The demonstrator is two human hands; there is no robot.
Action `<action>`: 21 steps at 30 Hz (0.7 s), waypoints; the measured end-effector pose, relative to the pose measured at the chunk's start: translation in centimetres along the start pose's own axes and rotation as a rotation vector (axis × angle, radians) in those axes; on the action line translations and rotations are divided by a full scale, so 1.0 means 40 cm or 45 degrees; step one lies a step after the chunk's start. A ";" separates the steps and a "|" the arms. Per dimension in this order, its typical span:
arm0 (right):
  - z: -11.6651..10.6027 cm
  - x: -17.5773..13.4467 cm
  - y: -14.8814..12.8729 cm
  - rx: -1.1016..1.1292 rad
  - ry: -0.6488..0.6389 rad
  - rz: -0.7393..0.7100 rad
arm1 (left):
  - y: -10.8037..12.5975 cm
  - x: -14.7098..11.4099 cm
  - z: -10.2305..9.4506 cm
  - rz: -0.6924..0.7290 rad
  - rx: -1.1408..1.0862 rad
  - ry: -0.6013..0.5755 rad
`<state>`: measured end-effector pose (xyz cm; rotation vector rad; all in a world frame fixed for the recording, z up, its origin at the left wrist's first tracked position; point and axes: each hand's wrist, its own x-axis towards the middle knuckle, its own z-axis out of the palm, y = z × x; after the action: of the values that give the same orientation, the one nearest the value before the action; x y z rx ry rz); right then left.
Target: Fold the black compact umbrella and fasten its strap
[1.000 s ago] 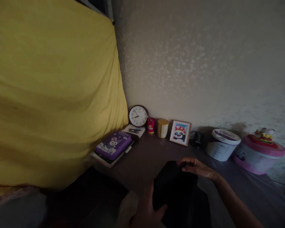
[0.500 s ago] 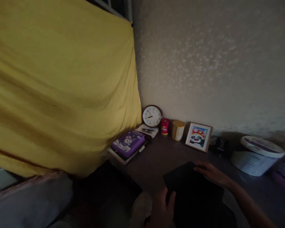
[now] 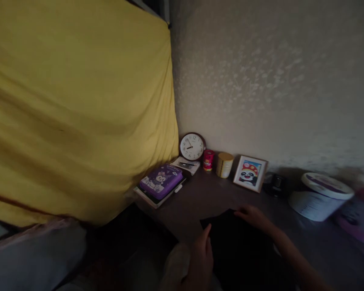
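Observation:
A black cloth (image 3: 242,250), too dark to show its folds or details, spreads over the near part of the desk and down toward my lap. At its left edge my left hand (image 3: 202,250) pinches the fabric, thumb and finger pointing up and away from me. The far top edge is gripped by my right hand (image 3: 253,216), its fingers closed on the cloth and its forearm reaching in from the lower right. Between the two hands lies a short stretch of the cloth's upper edge.
On the dark desk (image 3: 200,198) stand a purple case (image 3: 161,182) on a tablet-like slab, a clock (image 3: 192,146), a red can (image 3: 208,160), a yellow-lidded tin (image 3: 224,165), a framed panda picture (image 3: 250,173), a black object (image 3: 275,184) and a white tub (image 3: 321,198). A yellow curtain (image 3: 85,101) hangs left.
My left hand has moved up along the cloth's left edge, its thumb now near the top corner. My right hand has shifted slightly left with the cloth; the view has turned a little right.

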<state>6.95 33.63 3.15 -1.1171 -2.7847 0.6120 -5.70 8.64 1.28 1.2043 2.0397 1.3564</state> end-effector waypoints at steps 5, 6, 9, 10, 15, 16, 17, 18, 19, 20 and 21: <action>0.008 -0.016 -0.025 -0.144 0.048 0.063 | -0.025 -0.015 0.022 0.045 0.065 -0.063; 0.011 -0.018 -0.026 -0.158 0.056 0.069 | -0.023 -0.019 0.022 0.049 0.089 -0.073; 0.017 -0.027 -0.031 -0.196 0.072 0.055 | -0.014 -0.030 0.018 0.046 0.172 -0.103; 0.017 -0.030 -0.033 -0.209 0.076 0.050 | -0.013 -0.033 0.017 0.038 0.205 -0.109; -0.007 -0.049 -0.068 -0.272 0.124 -0.009 | -0.020 -0.041 0.021 -0.011 0.353 -0.142; -0.013 -0.053 -0.081 -0.284 0.140 -0.049 | -0.022 -0.042 0.023 -0.020 0.377 -0.150; -0.017 -0.058 -0.096 -0.285 0.137 -0.108 | -0.023 -0.042 0.025 -0.027 0.400 -0.160; -0.019 -0.064 -0.112 -0.266 0.102 -0.191 | -0.025 -0.043 0.027 -0.034 0.423 -0.168; -0.018 -0.069 -0.129 -0.229 0.042 -0.292 | -0.025 -0.043 0.029 -0.043 0.443 -0.175; -0.015 -0.075 -0.145 -0.180 -0.044 -0.400 | -0.025 -0.043 0.029 -0.051 0.460 -0.182; -0.008 -0.079 -0.159 -0.136 -0.134 -0.499 | -0.024 -0.042 0.030 -0.060 0.475 -0.189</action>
<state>5.22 27.44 6.18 -0.5344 -3.0334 0.4946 -4.34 7.71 -0.31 1.3510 2.2587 0.8574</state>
